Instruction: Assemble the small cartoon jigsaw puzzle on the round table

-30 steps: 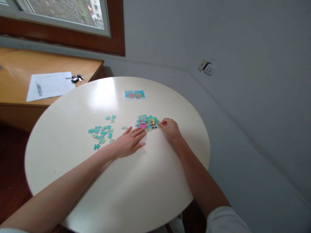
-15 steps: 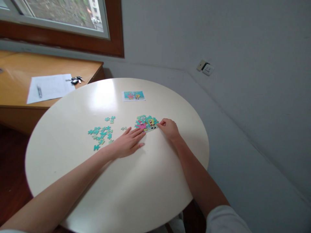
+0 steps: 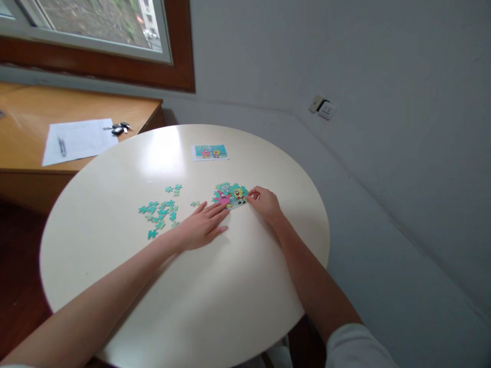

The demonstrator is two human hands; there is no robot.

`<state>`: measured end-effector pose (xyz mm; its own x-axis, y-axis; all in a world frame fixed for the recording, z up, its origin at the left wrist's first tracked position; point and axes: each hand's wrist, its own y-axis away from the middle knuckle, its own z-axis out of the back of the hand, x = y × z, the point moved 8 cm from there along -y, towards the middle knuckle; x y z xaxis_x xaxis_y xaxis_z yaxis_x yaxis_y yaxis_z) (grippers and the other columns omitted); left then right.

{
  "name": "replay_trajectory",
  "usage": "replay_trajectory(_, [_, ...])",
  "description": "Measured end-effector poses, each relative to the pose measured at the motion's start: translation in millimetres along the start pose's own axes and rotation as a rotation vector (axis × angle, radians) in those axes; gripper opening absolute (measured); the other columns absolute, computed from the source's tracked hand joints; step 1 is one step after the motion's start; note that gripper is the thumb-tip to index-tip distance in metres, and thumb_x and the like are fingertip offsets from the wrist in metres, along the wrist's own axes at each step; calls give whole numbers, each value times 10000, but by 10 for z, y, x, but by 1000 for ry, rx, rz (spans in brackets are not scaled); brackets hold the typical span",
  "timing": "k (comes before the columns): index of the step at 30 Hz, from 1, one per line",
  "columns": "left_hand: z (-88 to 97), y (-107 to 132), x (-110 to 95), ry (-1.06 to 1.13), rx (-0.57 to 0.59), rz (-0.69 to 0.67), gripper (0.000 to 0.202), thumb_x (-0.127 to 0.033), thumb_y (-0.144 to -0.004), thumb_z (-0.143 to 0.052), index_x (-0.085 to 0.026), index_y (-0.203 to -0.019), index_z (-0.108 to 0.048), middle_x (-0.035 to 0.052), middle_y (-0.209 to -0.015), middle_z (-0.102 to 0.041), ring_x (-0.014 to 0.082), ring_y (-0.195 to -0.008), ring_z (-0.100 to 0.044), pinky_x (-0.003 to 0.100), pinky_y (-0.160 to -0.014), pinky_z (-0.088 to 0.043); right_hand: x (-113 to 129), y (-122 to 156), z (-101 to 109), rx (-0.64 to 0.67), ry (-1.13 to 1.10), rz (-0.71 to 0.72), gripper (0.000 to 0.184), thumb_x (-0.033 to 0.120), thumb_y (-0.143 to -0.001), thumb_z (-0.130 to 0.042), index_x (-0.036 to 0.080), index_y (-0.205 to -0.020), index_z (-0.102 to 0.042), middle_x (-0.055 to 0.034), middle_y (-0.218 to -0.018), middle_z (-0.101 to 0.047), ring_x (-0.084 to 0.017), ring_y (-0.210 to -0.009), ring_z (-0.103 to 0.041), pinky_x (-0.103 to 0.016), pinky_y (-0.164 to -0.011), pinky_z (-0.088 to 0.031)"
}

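A partly joined cartoon jigsaw [image 3: 230,194] lies on the round cream table [image 3: 184,286]. My left hand [image 3: 202,226] rests flat on the table, fingers stretched out, fingertips touching the jigsaw's near left edge. My right hand [image 3: 265,203] is curled with its fingertips pinched against the jigsaw's right edge; whether it holds a piece I cannot make out. Several loose teal pieces [image 3: 160,213] are scattered to the left of my left hand. A small reference picture [image 3: 209,152] lies farther back on the table.
A wooden desk [image 3: 30,110] stands at the back left, carrying a sheet of paper [image 3: 76,139], a pen [image 3: 61,145] and keys [image 3: 118,128]. A window sits above it. A wall socket [image 3: 324,107] is on the grey wall at the right.
Both hands stay at the jigsaw; the right hand's fingers have shifted slightly left along its right edge. The view has dipped a little.
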<state>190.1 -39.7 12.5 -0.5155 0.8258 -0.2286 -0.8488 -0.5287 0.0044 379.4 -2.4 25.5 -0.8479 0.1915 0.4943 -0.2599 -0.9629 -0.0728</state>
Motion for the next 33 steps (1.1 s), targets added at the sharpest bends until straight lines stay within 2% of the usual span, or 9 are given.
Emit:
replay_trajectory(9, [30, -1, -23, 10, 18, 2, 614, -494, -968, -159, -149, -1436, -354, 129, -1545, -230, 260, -1421, -233, 532, -1148, -143, -30, -10, -19, 15, -40, 1, 122, 334, -741, -650, 212, -742, -660, 18, -728, -670, -123, -659, -559, -261, -677, -380])
replay_trajectory(13, [28, 2, -16, 14, 3, -4, 621, -497, -966, -150, -146, -1434, -360, 137, -1540, -240, 266, -1416, -247, 538, -1144, -151, -53, -19, 1, -43, -77, -2, 81, 246, -755, -578, 216, -770, -652, 21, -701, -652, -123, -640, -544, -254, -662, -385])
replay_trajectory(17, [29, 3, -17, 17, -19, -15, 607, -503, -965, -160, -176, -1431, -369, 127, -1536, -261, 259, -1412, -258, 525, -1148, -149, -75, -32, 18, -89, -164, 11, 163, 174, -728, -506, 213, -788, -651, 27, -653, -616, -122, -606, -518, -235, -611, -376])
replay_trajectory(23, [36, -3, -19, 20, -10, 2, 609, -502, -964, -163, -167, -1426, -379, 125, -1535, -268, 266, -1410, -262, 527, -1147, -156, -31, -42, -41, -39, -119, 116, 195, 202, -734, -475, 199, -714, -669, 21, -677, -621, -117, -624, -490, -230, -616, -351])
replay_trajectory(29, [5, 2, -6, 22, 5, 0, 594, -488, -969, -173, -165, -1430, -363, 122, -1541, -251, 251, -1420, -238, 520, -1152, -141, -35, -39, -63, -15, -86, 106, 209, 194, -725, -476, 200, -725, -685, 25, -661, -617, -116, -611, -480, -234, -618, -344])
replay_trajectory(33, [132, 21, 18, 75, -72, -9, 557, -451, -970, -203, -172, -1430, -349, 127, -1538, -265, 244, -1424, -228, 521, -1149, -167, -43, -45, -41, -60, -121, 92, 212, 190, -721, -469, 200, -724, -681, 16, -662, -620, -123, -612, -493, -237, -625, -371])
